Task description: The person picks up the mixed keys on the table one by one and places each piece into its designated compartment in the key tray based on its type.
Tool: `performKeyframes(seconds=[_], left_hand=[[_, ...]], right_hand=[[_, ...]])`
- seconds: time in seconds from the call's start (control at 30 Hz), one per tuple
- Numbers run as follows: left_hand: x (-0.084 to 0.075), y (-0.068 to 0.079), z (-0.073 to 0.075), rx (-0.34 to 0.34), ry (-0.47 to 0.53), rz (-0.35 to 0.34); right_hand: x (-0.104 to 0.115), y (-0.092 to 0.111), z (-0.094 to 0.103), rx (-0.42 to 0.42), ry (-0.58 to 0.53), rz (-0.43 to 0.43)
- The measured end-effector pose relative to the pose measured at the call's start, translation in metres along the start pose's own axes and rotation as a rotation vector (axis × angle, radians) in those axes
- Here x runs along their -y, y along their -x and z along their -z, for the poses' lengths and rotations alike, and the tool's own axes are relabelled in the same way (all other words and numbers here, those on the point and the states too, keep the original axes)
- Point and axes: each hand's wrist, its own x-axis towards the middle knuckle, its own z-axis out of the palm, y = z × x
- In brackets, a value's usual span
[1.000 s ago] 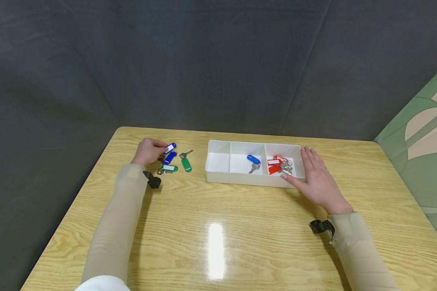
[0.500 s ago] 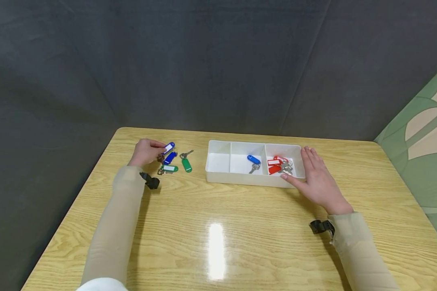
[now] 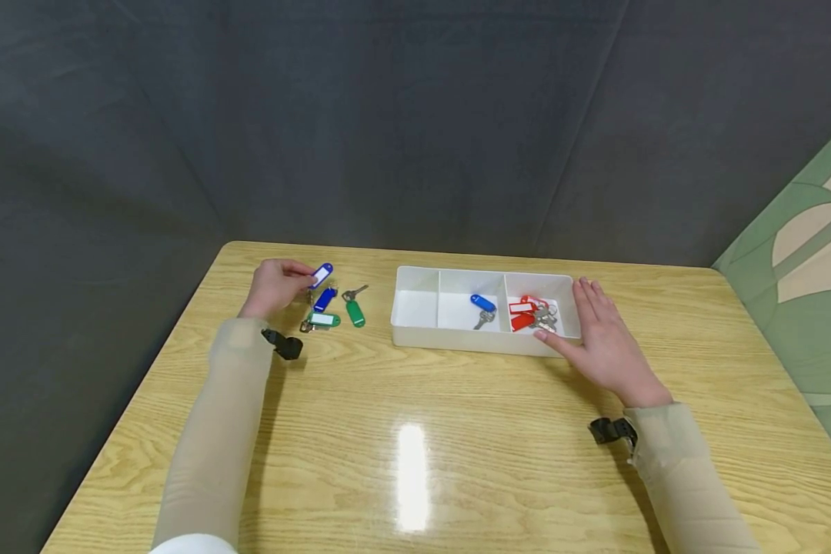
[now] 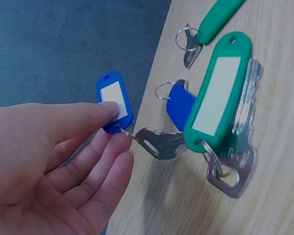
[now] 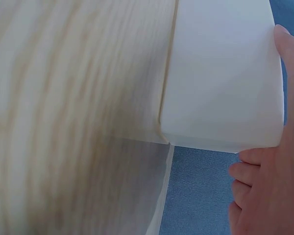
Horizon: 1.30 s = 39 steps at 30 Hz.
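Note:
In the head view my left hand pinches a blue key tag with a white label. The left wrist view shows thumb and fingers on this tag, its key hanging from the ring. Just below lie another blue key tag, a green key tag with its label up, and a second green key tag. My right hand rests against the right end of a white divided tray, fingers straight along the end wall and thumb on the front rim.
A blue key tag with its key lies in the tray's middle compartment. Several red key tags and keys fill part of the right compartment. A dark curtain stands behind the wooden table.
My left hand has lifted the pinched blue key tag slightly up and away from the other tags. The right hand and the tray have stayed in place.

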Motion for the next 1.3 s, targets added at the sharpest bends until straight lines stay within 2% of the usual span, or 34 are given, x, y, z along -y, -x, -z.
performKeyframes(seconds=[0.8, 1.3], left_hand=[[-0.016, 0.007, 0.005, -0.046, -0.015, -0.114], [-0.033, 0.014, 0.004, -0.091, -0.015, -0.192]], right_hand=[[0.000, -0.001, 0.001, -0.002, 0.033, -0.001], [0.001, 0.000, 0.001, -0.001, 0.039, -0.006]])
